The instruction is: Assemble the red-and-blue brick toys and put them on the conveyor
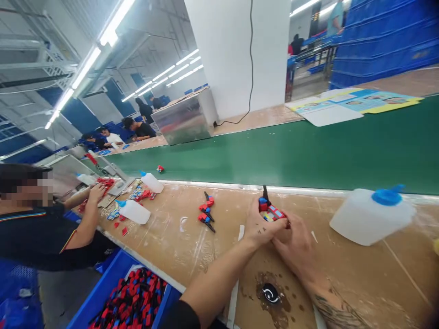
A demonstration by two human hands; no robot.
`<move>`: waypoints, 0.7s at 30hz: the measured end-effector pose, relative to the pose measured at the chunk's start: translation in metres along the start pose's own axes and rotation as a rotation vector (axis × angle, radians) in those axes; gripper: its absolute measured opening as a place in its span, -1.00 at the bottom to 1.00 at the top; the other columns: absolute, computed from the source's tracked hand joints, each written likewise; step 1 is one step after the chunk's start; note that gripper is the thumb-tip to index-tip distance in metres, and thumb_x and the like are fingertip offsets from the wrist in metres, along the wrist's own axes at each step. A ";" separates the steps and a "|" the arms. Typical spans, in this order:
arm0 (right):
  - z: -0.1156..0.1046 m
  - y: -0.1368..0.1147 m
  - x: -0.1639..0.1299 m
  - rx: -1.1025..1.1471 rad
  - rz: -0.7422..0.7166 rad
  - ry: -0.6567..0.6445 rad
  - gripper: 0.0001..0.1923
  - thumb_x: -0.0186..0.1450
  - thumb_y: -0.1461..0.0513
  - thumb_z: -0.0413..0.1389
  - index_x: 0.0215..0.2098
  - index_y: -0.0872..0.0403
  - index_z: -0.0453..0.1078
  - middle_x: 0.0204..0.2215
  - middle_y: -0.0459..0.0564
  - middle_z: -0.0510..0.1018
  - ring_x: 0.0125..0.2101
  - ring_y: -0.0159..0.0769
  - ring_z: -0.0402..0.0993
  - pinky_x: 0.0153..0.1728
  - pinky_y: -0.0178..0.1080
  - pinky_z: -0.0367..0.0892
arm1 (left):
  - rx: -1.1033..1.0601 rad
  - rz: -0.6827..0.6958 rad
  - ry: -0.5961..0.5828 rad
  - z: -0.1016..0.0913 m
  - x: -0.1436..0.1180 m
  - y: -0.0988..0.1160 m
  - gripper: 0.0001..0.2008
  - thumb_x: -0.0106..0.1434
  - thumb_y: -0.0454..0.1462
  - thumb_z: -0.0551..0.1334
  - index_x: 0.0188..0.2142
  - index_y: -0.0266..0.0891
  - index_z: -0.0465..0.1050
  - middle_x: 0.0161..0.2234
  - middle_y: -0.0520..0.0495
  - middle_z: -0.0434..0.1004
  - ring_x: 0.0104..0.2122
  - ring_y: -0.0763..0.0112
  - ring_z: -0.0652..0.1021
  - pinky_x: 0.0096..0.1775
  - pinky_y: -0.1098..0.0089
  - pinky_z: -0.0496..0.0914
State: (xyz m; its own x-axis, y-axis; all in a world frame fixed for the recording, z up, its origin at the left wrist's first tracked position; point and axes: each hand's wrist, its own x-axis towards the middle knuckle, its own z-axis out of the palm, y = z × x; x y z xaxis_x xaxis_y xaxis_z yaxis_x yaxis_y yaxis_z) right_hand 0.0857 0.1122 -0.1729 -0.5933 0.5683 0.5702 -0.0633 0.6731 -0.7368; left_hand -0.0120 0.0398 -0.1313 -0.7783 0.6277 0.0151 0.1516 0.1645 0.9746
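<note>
Both hands pinch one small toy at the middle of the worktop point(343, 283).

The left hand point(258, 225) and right hand point(295, 244) are clenched around the red-and-blue toy point(270, 211) — assembly seems under way. Finished pieces point(206, 212) lie at nine o'clock, a white bottle point(372, 218) at three — the next press likely needs careful alignment.

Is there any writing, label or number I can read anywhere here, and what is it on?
None can be read.
Printed sheets beyond the green conveyor belt: coloured print, too blurred.
White bottle with blue cap: no label shows.
Red and blue toy held by the left hand and right hand: marks too small.
</note>
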 end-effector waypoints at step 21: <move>-0.003 0.002 0.009 0.094 0.225 -0.203 -0.71 0.30 0.08 0.14 -0.07 0.03 0.36 -0.16 0.09 0.52 -0.14 -0.04 0.48 -0.11 -0.05 0.41 | 1.324 -0.320 -0.311 -0.058 0.253 0.031 -0.68 0.34 -0.17 0.25 0.02 -0.28 0.42 -0.02 -0.16 0.48 -0.10 0.25 0.54 -0.10 0.17 0.49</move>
State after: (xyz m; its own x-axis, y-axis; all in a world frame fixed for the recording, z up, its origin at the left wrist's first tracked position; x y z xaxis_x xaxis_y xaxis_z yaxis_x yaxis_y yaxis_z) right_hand 0.0827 0.1203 -0.1684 -0.7483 0.5856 0.3115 0.0197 0.4890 -0.8720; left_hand -0.2389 0.1597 -0.0840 -0.7491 0.5392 -0.3849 0.5870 0.8096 -0.0083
